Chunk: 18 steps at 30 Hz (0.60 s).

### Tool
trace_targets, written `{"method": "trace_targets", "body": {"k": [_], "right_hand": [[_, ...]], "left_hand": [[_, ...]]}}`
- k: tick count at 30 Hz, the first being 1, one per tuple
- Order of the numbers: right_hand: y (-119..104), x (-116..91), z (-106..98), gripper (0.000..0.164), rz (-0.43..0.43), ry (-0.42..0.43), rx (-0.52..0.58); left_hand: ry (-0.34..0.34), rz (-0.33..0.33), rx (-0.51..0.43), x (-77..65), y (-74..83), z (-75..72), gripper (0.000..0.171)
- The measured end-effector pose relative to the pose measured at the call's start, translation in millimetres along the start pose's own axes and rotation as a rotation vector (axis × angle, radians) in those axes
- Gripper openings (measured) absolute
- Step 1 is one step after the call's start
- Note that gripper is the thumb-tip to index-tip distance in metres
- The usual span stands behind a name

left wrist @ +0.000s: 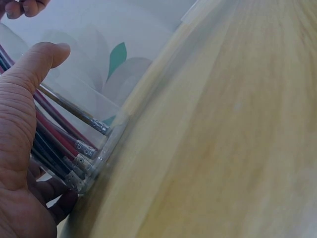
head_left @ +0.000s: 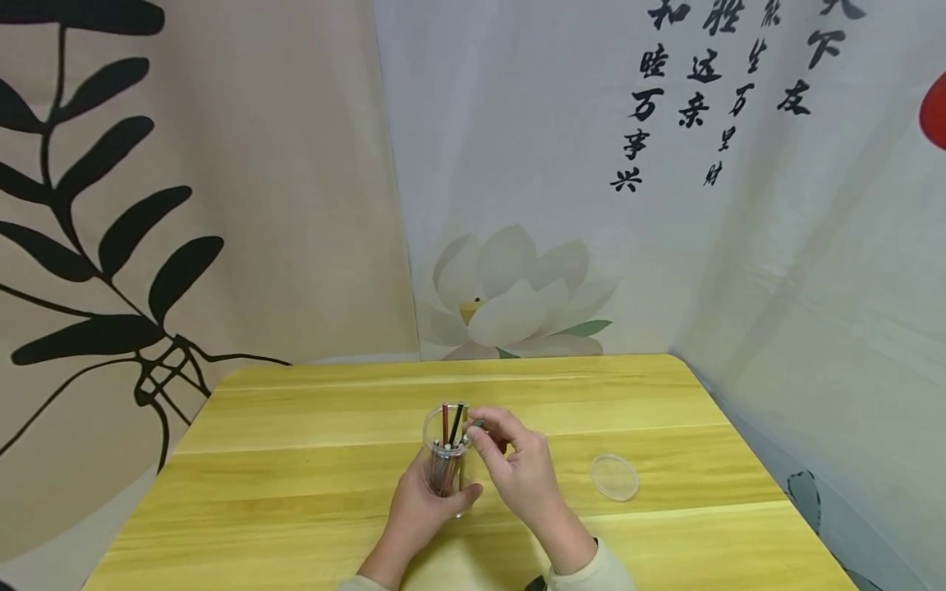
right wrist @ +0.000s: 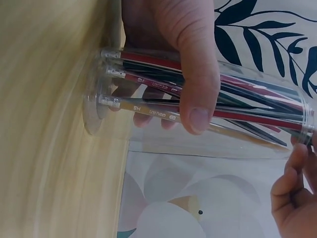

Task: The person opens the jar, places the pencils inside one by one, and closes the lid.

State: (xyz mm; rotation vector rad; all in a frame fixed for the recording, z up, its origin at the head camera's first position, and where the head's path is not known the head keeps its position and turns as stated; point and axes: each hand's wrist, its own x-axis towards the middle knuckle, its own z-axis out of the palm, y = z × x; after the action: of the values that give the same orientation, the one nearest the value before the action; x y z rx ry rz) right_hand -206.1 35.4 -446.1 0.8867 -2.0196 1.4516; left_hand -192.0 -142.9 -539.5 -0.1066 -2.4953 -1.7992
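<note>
A clear plastic tube [head_left: 447,474] stands nearly upright, filled with several pencils [left wrist: 64,134] in red, black and tan. My left hand [head_left: 420,502] grips the tube low on its side, thumb across the front in the right wrist view. Up at the tube's rim, my right hand [head_left: 523,469] pinches the end of a dark green pencil [head_left: 478,423] between thumb and index finger. Most of that pencil's length is hidden. Metal-capped ends of other pencils [right wrist: 110,100] rest at the tube's base, beside the tabletop.
A round clear lid [head_left: 614,478] lies on the wooden table [head_left: 310,443], right of the right hand. Behind the table's far edge hangs a printed cloth [head_left: 517,164]. A small black object [head_left: 535,584] shows by the right sleeve [head_left: 594,574].
</note>
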Motion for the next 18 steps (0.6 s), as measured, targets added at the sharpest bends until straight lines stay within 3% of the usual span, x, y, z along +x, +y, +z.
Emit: {"method": "trace_targets", "body": {"k": [6,18], "right_hand": [[0.2,0.8,-0.5,0.02,-0.071,0.003,-0.008],[1.5,2.3,-0.2,0.02,-0.087,0.022,0.105]], "left_hand": [[0.002,-0.013,0.0,0.4,-1.7,0.5,0.073],[-0.006,-0.007,-0.029,1.4,-1.1,0.5,0.072]]}}
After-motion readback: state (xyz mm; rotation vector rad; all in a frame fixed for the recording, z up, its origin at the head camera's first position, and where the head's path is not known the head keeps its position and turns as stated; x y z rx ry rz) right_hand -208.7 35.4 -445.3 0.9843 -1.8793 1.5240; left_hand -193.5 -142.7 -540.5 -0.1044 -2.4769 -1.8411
